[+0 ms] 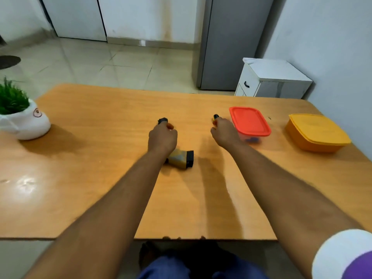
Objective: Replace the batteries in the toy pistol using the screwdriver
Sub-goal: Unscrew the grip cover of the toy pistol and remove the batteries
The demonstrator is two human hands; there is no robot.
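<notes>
Nearest the camera, two bare forearms reach over the wooden table (100, 198). The left hand (162, 137) grips the toy pistol (181, 159) at table centre. The right hand (222, 131), at two o'clock from it, closes round the screwdriver (216, 117). Likely still gathering; next comes finding the battery cover's screw.

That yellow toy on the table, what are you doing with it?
A person sits at a wooden table with both arms stretched out. The left hand grips the yellow and black toy pistol, which lies on the tabletop. The right hand is closed around a small yellow and black tool, probably the screwdriver, next to a clear box with a red lid. A yellow box and a potted plant also stand on the table. Nothing looks opened yet.
</notes>
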